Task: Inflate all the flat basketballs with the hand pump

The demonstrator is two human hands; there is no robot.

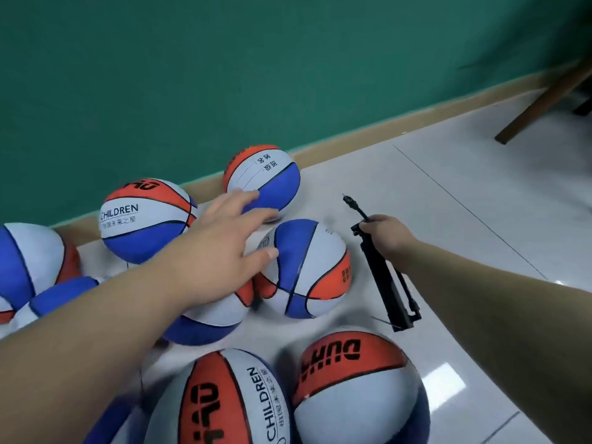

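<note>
Red, white and blue basketballs [147, 219] crowd the left of the pale tiled floor [464, 193], along the green wall [192, 75]. The left hand [224, 238] reaches over them, fingers straight and spread, holding nothing, by the middle ball [307, 270]. Just right of that ball, the right hand [384, 233] grips the black hand pump [384, 283], its needle pointing toward the wall.

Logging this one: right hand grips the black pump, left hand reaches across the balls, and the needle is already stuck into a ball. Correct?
Not quite: the head view shows the needle free in the air, in no ball. The right hand does grip the black pump, and the left hand reaches across the balls.
</note>
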